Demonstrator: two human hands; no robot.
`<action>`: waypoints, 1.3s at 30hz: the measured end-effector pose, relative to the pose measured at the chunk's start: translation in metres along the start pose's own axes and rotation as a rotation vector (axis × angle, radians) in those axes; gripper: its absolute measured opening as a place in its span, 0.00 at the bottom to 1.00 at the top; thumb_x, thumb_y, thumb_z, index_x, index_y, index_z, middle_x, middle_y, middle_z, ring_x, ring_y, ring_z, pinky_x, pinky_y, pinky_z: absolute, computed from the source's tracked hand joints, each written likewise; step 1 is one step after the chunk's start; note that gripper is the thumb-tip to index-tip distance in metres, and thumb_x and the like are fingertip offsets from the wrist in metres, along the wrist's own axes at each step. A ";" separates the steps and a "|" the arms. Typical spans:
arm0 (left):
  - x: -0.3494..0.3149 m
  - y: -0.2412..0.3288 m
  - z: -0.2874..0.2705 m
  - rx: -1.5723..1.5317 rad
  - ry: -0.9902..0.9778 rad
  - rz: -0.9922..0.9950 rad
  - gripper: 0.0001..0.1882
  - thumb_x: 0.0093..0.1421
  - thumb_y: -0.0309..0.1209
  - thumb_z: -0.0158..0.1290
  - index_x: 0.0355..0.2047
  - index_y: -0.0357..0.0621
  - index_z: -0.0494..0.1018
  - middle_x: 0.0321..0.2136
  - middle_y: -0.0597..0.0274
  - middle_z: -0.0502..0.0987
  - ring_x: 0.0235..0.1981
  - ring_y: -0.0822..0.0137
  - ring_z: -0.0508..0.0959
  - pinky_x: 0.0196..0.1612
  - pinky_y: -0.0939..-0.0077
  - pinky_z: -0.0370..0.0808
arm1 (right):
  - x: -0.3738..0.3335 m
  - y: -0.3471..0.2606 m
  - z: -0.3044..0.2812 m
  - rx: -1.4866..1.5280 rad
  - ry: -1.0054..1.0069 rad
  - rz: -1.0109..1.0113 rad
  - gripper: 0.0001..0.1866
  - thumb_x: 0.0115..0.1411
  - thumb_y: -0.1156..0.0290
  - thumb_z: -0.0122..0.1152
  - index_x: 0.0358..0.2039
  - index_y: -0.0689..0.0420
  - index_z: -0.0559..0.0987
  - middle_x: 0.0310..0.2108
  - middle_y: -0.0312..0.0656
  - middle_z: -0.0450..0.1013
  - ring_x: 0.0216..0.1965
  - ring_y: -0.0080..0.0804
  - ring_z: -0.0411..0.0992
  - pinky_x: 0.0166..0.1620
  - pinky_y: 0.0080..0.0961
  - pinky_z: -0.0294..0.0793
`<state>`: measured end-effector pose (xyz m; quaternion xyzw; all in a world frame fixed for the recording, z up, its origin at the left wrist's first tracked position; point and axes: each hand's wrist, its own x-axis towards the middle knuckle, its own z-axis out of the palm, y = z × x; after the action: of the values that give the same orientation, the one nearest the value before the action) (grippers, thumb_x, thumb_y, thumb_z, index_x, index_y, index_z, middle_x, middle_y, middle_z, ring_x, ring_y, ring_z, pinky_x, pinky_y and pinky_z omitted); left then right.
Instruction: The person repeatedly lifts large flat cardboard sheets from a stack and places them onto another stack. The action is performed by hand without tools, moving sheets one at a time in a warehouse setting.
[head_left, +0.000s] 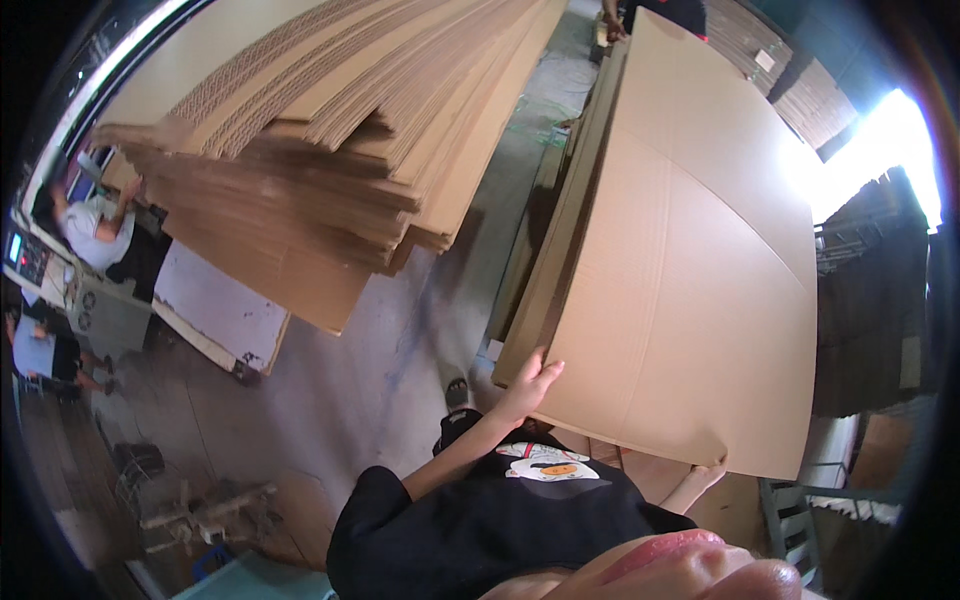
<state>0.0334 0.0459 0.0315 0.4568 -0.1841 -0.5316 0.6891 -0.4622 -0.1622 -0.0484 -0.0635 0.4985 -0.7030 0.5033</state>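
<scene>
A large brown cardboard sheet [690,230] with crease lines stretches away in front of me. My left hand [533,388] is closed on its near left corner, thumb on the top face. On the near edge, further right, my right hand [708,474] grips the same sheet, its fingers partly hidden by the cardboard. At the far end another person's hand [616,28] is at the sheet's corner. Beneath and left of the sheet, more cardboard [540,335] lies in a stack.
To the left rises a tall stack of folded cardboard [330,200], its edges jutting out. A white-topped board [220,305] sits below it. Two people stand by a machine with a control panel [28,262] at far left. Grey floor [390,340] runs between the stacks.
</scene>
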 end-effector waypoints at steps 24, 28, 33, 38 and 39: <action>0.077 -0.011 -0.080 0.272 0.147 -0.068 0.30 0.60 0.49 0.59 0.49 0.34 0.68 0.39 0.57 0.78 0.42 0.69 0.78 0.45 0.73 0.75 | -0.038 0.046 0.014 0.060 -0.025 0.098 0.23 0.70 0.58 0.42 0.55 0.63 0.70 0.55 0.53 0.70 0.56 0.50 0.69 0.58 0.51 0.72; 0.069 0.009 -0.058 -0.128 -0.009 -0.127 0.30 0.61 0.45 0.58 0.55 0.35 0.67 0.46 0.58 0.76 0.47 0.70 0.76 0.47 0.74 0.75 | -0.036 0.045 0.015 0.018 -0.007 0.071 0.25 0.69 0.54 0.43 0.54 0.64 0.70 0.53 0.52 0.71 0.53 0.49 0.71 0.54 0.50 0.75; 0.052 0.043 -0.035 -0.016 -0.025 -0.076 0.29 0.63 0.41 0.57 0.58 0.34 0.65 0.47 0.59 0.75 0.46 0.70 0.76 0.49 0.75 0.74 | -0.059 0.018 0.025 -0.627 0.022 -0.034 0.33 0.65 0.43 0.49 0.52 0.64 0.73 0.47 0.49 0.74 0.45 0.44 0.76 0.42 0.40 0.81; 0.017 0.100 0.017 0.142 -0.179 0.171 0.34 0.64 0.36 0.54 0.64 0.31 0.54 0.53 0.53 0.70 0.53 0.67 0.72 0.57 0.73 0.69 | -0.166 -0.026 0.079 -0.691 -0.220 0.113 0.42 0.63 0.32 0.44 0.60 0.58 0.69 0.55 0.48 0.70 0.54 0.41 0.72 0.52 0.39 0.77; 0.005 0.115 0.033 0.156 -0.240 0.239 0.37 0.65 0.35 0.54 0.66 0.30 0.49 0.56 0.51 0.68 0.56 0.65 0.70 0.60 0.71 0.66 | -0.186 -0.036 0.083 -0.446 -0.370 0.117 0.43 0.62 0.32 0.43 0.61 0.57 0.68 0.57 0.48 0.68 0.57 0.42 0.70 0.55 0.40 0.75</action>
<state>0.0758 0.0287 0.1425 0.4170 -0.3586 -0.4807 0.6830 -0.3460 -0.0722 0.0970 -0.2708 0.5432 -0.5225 0.5988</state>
